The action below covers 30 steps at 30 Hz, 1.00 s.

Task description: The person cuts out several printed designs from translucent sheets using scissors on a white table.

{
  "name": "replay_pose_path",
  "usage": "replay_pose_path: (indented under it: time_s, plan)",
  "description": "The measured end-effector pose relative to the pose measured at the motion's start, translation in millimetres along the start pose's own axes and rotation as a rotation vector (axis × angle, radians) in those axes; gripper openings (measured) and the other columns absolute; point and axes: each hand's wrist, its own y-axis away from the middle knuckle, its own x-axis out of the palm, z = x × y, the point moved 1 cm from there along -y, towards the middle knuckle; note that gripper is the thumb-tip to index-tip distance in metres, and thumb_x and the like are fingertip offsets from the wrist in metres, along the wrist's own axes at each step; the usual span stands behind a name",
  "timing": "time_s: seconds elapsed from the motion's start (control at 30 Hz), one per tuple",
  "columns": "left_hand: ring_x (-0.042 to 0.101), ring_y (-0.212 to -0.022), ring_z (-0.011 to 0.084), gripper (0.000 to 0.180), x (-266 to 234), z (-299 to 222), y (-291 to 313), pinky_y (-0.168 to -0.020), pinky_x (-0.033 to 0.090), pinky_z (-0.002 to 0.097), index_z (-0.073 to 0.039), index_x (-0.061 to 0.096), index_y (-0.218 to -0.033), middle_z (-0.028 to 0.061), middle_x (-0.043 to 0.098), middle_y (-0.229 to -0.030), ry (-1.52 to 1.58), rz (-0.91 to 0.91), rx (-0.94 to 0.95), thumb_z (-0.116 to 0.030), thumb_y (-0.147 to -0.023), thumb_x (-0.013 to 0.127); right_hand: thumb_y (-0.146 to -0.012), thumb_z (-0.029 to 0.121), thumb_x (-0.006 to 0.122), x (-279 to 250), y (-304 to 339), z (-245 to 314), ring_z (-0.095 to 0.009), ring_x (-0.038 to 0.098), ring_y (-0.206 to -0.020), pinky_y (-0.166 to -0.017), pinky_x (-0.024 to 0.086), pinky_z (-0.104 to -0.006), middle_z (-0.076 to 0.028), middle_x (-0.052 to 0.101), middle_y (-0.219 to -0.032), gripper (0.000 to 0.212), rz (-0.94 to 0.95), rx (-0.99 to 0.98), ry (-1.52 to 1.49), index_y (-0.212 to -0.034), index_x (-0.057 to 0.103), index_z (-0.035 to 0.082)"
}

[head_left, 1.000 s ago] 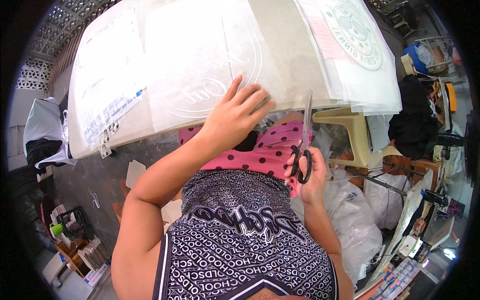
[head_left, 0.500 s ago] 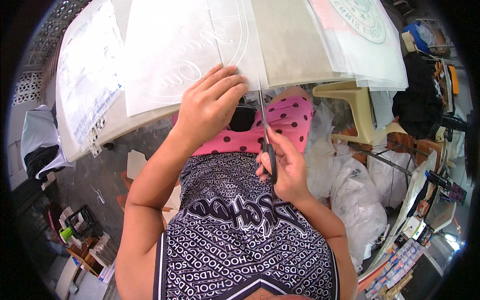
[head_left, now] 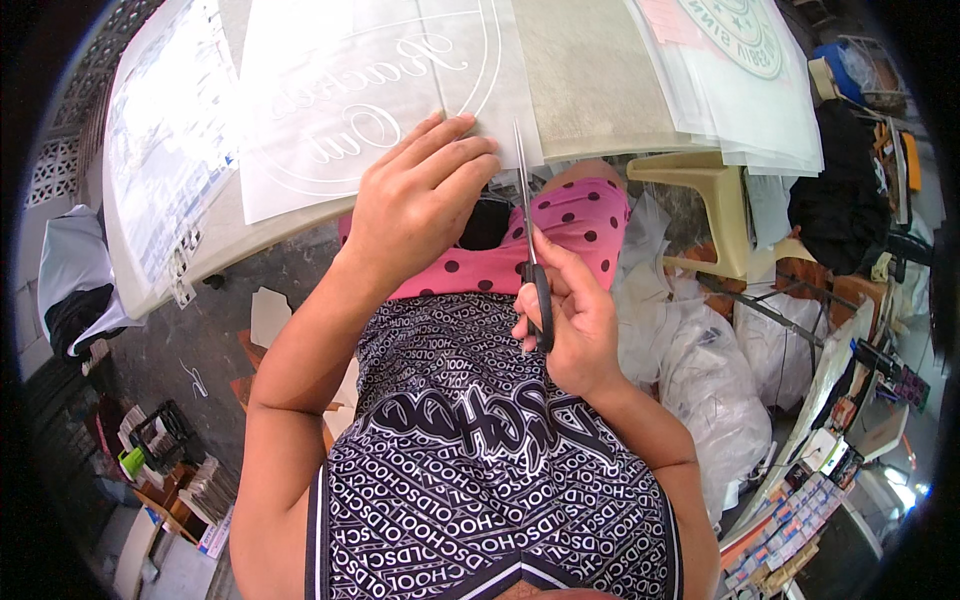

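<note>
A white translucent sheet [head_left: 300, 100] with a pale ring design and mirrored script lettering lies at the near edge of the table. On its lower right part my left hand [head_left: 415, 200] rests flat, fingers extended and pressing down. My right hand [head_left: 578, 325] grips the black handles of a pair of scissors [head_left: 526, 205], which points away from me. The long, narrow blades reach the sheet near its lower right corner. Whether the blades are fully closed is hard to tell.
The pale table [head_left: 590, 90] also bears a stack of translucent printed sheets [head_left: 745, 110] at right and a shiny plastic-covered sheet [head_left: 175, 130] at left. A cream plastic stool [head_left: 725, 220] stands under its right side, near clear plastic bags [head_left: 715, 400] on the floor.
The scissors have moved slightly along the sheet, their blades now showing farther over it. The view of the table has shifted slightly. My left hand still presses on the sheet.
</note>
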Motion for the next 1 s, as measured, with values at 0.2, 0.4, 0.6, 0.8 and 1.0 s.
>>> replay_pose_path:
  time_s: [0.2, 0.4, 0.6, 0.8, 1.0]
  plan:
    - [0.070, -0.111, 0.0289, 0.017, 0.9, -0.1, 0.9, -0.100, 0.055, 0.0465, -0.005, 0.071, -0.093, 0.0075, 0.074, -0.103, 0.013, -0.016, -0.001, -0.001, -0.076, 0.074, -0.103, 0.009, 0.057, 1.5, 1.0, 4.0, -0.007, 0.059, -0.069, -0.064, 0.052, -0.0218, -0.003, 0.061, -0.084, 0.051, 0.018, 0.030, -0.052, -0.151, 0.040, 0.000]
    - [0.069, -0.109, 0.0291, 0.017, 1.9, 1.6, 1.4, -0.099, 0.055, 0.0463, -0.005, 0.070, -0.093, 0.0066, 0.073, -0.103, -0.001, -0.028, 0.016, -0.002, -0.076, 0.071, -0.104, 0.010, 0.057, -0.7, 2.6, 1.4, -0.006, 0.057, -0.068, -0.063, 0.053, -0.0226, -0.004, 0.061, -0.084, 0.053, 0.033, 0.007, -0.060, -0.152, 0.038, 0.000]
    - [0.070, -0.107, 0.0286, 0.018, 3.0, -2.8, -0.1, -0.099, 0.055, 0.0472, -0.006, 0.072, -0.093, 0.0063, 0.073, -0.102, -0.040, -0.035, -0.003, -0.003, -0.076, 0.071, -0.103, 0.009, 0.057, -0.7, 7.6, 1.4, -0.006, 0.055, -0.065, -0.061, 0.051, -0.0212, -0.002, 0.060, -0.081, 0.052, 0.016, 0.070, -0.029, -0.152, 0.040, 0.001]
    - [0.071, -0.103, 0.0280, 0.018, 5.4, -5.2, -1.8, -0.098, 0.055, 0.0472, -0.005, 0.074, -0.095, 0.0077, 0.074, -0.100, -0.052, -0.054, 0.042, -0.006, -0.077, 0.071, -0.101, 0.007, 0.059, 6.2, 0.9, 8.7, -0.005, 0.055, -0.063, -0.057, 0.047, -0.0204, -0.002, 0.061, -0.081, 0.050, -0.016, 0.061, -0.049, -0.148, 0.043, 0.000]
    - [0.072, -0.101, 0.0291, 0.020, -4.9, -17.6, -4.4, -0.094, 0.057, 0.0461, -0.003, 0.074, -0.095, 0.0101, 0.074, -0.099, 0.022, -0.062, 0.024, -0.005, -0.076, 0.070, -0.101, 0.008, 0.059, 6.9, -20.9, 15.2, -0.006, 0.057, -0.063, -0.055, 0.047, -0.0213, -0.003, 0.063, -0.082, 0.043, -0.054, 0.008, -0.034, -0.142, 0.048, -0.001]
